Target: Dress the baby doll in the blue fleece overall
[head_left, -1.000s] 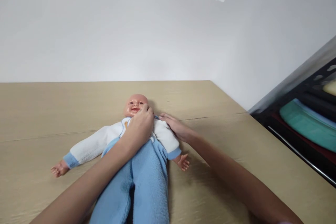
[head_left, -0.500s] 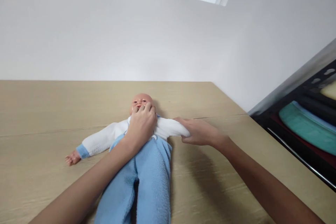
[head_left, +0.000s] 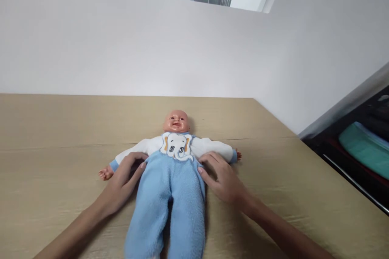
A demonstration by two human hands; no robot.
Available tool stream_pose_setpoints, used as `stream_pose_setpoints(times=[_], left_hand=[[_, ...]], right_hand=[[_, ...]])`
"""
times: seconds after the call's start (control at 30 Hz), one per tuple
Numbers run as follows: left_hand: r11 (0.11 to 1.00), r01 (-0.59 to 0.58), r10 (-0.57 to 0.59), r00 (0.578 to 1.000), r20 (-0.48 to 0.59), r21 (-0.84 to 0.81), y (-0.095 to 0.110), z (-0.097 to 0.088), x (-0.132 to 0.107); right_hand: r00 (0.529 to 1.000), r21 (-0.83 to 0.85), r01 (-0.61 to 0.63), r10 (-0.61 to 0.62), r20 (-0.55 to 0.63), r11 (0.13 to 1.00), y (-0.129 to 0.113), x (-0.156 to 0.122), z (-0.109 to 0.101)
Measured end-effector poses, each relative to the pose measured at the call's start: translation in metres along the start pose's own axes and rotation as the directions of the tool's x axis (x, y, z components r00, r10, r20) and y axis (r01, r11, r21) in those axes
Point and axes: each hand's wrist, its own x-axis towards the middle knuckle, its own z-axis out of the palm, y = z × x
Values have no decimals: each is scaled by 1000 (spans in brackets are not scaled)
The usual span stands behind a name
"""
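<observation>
A baby doll (head_left: 176,123) lies on its back on the wooden table, its head toward the wall and both arms spread out. It wears a fleece outfit (head_left: 170,178) with white sleeves, blue trousers and an elephant face (head_left: 176,145) on the chest. At the doll's waist, on the left of the view, my left hand (head_left: 127,182) has its thumb and fingers closed on the edge of the outfit. My right hand (head_left: 223,176) grips the opposite side in the same way, just below the sleeve. The doll's feet are cut off by the bottom of the view.
The wooden table (head_left: 60,125) meets a white wall (head_left: 136,48) at the back. Past its right edge lies a dark surface with a folded teal cloth (head_left: 366,149). Above the wall is an opening onto another room.
My left hand has left the doll's chest and mouth for its side. My right hand has let go of the sleeve and moved to the waist. The elephant face and the doll's other hand now show.
</observation>
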Motion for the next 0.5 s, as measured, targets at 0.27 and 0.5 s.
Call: stream_pose_setpoints(times=[0.27,0.5], left_hand=[[989,141,-138,987,84,-35,12,-10,19],[950,17,-42,996,75,311,12,-12,29]], right_hand=[[953,607,-301,255,164,736,33,20,17],[952,-32,-126,112,-286,992,25,15,21]])
